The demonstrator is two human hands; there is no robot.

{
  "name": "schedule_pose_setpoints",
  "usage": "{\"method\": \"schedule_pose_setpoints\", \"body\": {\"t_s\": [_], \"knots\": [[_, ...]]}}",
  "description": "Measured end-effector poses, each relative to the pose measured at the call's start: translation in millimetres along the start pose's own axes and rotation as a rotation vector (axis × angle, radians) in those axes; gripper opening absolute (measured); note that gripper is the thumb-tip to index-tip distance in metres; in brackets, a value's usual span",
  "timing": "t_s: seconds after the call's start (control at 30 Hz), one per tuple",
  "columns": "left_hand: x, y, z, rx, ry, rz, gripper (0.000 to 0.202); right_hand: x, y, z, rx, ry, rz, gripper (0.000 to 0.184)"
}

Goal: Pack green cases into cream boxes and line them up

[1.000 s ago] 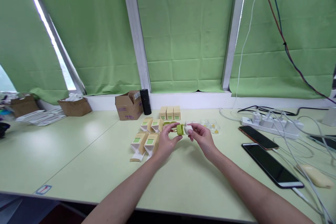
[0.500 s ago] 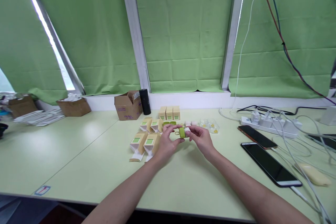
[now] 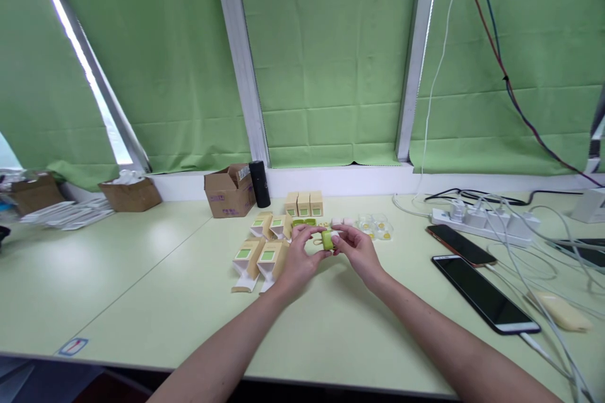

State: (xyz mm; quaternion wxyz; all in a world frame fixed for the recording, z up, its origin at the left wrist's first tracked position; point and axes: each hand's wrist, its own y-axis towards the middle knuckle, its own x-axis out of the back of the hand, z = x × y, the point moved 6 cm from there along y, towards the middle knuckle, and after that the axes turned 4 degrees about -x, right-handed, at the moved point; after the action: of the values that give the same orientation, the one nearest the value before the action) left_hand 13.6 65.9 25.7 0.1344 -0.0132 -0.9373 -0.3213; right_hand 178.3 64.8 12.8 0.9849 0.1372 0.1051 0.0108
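Observation:
Between my hands, above the table, is a small green case [image 3: 326,240] with a pale loop on its left side. My left hand [image 3: 303,256] pinches the green case between thumb and fingers. My right hand [image 3: 358,251] grips a small white piece [image 3: 334,237] at the case's right end; the fingers cover much of it. Behind my hands lie more green cases [image 3: 304,222] and white pieces [image 3: 342,221], partly hidden. A clear plastic tray [image 3: 375,227] with yellow spots sits to the right. Open small cartons [image 3: 248,257] with green labels stand to the left.
Three closed small boxes [image 3: 303,203] stand at the back, near a brown cardboard box [image 3: 230,191] and a black cylinder [image 3: 259,184]. On the right lie two phones [image 3: 484,293], a power strip [image 3: 482,227] and tangled white cables. The table's front edge runs below my forearms.
The white piece has moved left against the green case, and less of it shows. My right hand has come slightly closer to my left. The view has shifted a little.

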Motion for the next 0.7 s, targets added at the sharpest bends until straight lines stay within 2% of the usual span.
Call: {"method": "schedule_pose_setpoints", "body": {"t_s": [0.23,0.5,0.7], "knots": [[-1.5,-1.2,0.6,-0.037,0.000,0.015,0.044,-0.5,1.0,-1.8,0.009,-0.004,0.022,0.048],[-11.3,-9.1,-12.7,-0.178,0.102,0.101,0.054,0.2,1.9,-8.2,-0.039,0.095,-0.063,0.054],[-14.3,-13.3,-10.6,-0.189,0.143,0.121,0.053,-5.8,-1.2,-9.7,-0.059,0.130,-0.060,0.055]]}}
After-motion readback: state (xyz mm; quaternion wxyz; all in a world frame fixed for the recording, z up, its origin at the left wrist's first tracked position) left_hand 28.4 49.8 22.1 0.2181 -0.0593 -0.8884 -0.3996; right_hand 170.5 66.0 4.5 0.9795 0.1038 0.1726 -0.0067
